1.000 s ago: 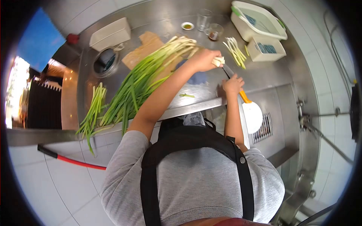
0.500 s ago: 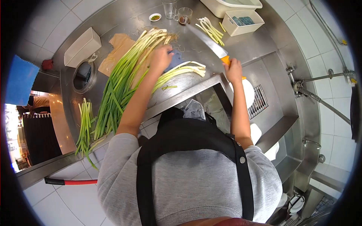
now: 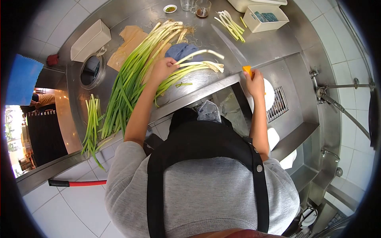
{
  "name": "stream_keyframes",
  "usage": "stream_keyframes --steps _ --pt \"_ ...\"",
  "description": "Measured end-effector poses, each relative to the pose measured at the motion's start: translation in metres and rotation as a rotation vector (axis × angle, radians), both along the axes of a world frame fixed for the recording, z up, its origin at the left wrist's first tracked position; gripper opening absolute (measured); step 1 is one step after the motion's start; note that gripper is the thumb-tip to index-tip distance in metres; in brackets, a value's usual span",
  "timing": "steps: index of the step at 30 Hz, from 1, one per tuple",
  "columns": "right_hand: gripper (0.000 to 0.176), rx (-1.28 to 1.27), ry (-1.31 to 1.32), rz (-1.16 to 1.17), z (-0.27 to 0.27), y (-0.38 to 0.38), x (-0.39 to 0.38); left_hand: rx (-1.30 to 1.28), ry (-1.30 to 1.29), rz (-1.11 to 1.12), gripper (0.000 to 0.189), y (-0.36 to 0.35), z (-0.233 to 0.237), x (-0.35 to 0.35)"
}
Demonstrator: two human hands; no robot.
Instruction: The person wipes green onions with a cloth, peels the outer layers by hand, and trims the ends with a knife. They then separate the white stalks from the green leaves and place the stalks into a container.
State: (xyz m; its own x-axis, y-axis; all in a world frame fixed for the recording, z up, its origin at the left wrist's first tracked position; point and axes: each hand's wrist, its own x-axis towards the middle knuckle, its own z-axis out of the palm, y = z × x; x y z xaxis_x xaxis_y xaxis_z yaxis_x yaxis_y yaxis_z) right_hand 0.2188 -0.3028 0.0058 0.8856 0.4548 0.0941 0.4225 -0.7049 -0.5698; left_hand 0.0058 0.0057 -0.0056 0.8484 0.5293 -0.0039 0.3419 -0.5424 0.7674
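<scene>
My left hand is closed on a spring onion, whose pale end points right above the counter. Just below it lies a small bunch of spring onions with root ends to the right. In my right hand is a large knife with an orange handle, its blade pointing away to the upper left. A big heap of long spring onions lies left of my left hand, partly on brown paper. Behind the held stalk sits a crumpled blue cloth.
Cut pale stalks lie near a white bin at the back. A sauce dish and glass mug stand nearby. Left are a white container and another green bunch. The sink is right.
My left hand has moved down and left from beside the blue cloth, and a spring onion now shows in it. My right hand with the knife has shifted slightly right.
</scene>
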Motion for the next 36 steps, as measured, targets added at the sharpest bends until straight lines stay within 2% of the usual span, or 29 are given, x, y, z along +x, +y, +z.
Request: stream_keyframes --steps 2,3,5,7,9,10,12,14,16,19,21,22,23,25,26,28,29,31,32,33,34,35,36 --pt "0.039 -0.079 -0.068 0.036 -0.011 0.016 0.021 -0.269 0.068 0.101 0.025 0.004 0.024 -0.005" --pt "0.040 -0.160 -0.143 0.070 -0.018 0.025 0.032 -0.264 0.072 0.100 0.025 0.009 0.023 -0.007" --pt "0.040 -0.205 -0.122 0.059 -0.033 0.047 0.047 -0.003 -0.226 0.125 0.025 0.017 0.028 -0.010" --pt "0.041 -0.245 -0.109 0.060 -0.041 0.060 0.054 -0.005 -0.224 0.156 0.028 0.020 0.043 -0.016" --pt "0.046 -0.304 -0.010 0.032 -0.038 0.075 0.054 -0.484 -0.218 0.290 0.031 0.012 0.073 -0.023" --pt "0.046 -0.298 -0.013 0.050 -0.037 0.084 0.051 -0.394 -0.197 0.283 0.031 0.011 0.084 -0.027" --pt "0.049 -0.464 -0.182 -0.023 -0.030 0.104 0.035 -0.327 -0.226 0.291 0.029 0.021 0.079 -0.035" --pt "0.052 -0.309 -0.205 0.120 -0.018 0.141 0.014 -0.262 -0.254 0.292 0.027 0.031 0.076 -0.041" --pt "0.056 -0.066 -0.004 0.333 -0.005 0.187 -0.015 -0.432 -0.257 0.112 0.027 0.039 0.077 -0.047" --pt "0.063 0.044 0.074 0.412 -0.014 0.230 -0.055 -0.362 -0.284 0.031 0.031 0.039 0.079 -0.048" --pt "0.062 -0.179 -0.103 0.504 -0.027 0.242 -0.065 -0.347 -0.284 0.053 0.033 0.034 0.090 -0.054" --pt "0.059 -0.069 0.042 0.587 -0.052 0.255 -0.044 -0.408 -0.245 0.087 0.034 0.035 0.094 -0.058" --pt "0.059 -0.057 0.025 0.601 -0.046 0.253 -0.034 -0.468 -0.209 0.120 0.035 0.035 0.099 -0.060" --pt "0.052 0.225 0.087 0.529 -0.030 0.237 -0.025 -0.442 -0.234 0.201 0.032 0.028 0.111 -0.062" --pt "0.052 0.231 0.072 0.542 -0.021 0.231 -0.024 -0.383 -0.241 0.192 0.028 0.031 0.108 -0.062" --pt "0.046 0.929 0.709 0.491 -0.003 0.213 -0.024 -0.310 -0.311 0.235 0.020 0.029 0.101 -0.055" --pt "0.046 0.927 0.700 0.500 0.014 0.204 -0.035 -0.308 -0.322 0.236 0.020 0.023 0.099 -0.049" --pt "0.038 1.375 1.234 0.525 0.047 0.196 -0.071 -0.349 -0.336 0.257 0.019 0.014 0.095 -0.035" --pt "0.038 1.377 1.224 0.524 0.043 0.200 -0.084 -0.354 -0.340 0.217 0.017 0.012 0.087 -0.026" --pt "0.037 1.308 1.354 0.604 0.036 0.205 -0.096 -0.355 -0.343 0.207 0.017 0.004 0.089 -0.017" --pt "0.036 1.232 1.482 0.680 0.032 0.209 -0.103 0.005 -0.437 0.129 0.019 -0.010 0.093 -0.009" --pt "0.036 1.237 1.473 0.674 0.035 0.211 -0.106 0.366 -0.522 0.049 0.022 -0.020 0.094 -0.006" --pt "0.034 1.203 1.416 0.605 0.039 0.215 -0.107 0.323 -0.331 0.166 0.028 -0.022 0.085 -0.005"
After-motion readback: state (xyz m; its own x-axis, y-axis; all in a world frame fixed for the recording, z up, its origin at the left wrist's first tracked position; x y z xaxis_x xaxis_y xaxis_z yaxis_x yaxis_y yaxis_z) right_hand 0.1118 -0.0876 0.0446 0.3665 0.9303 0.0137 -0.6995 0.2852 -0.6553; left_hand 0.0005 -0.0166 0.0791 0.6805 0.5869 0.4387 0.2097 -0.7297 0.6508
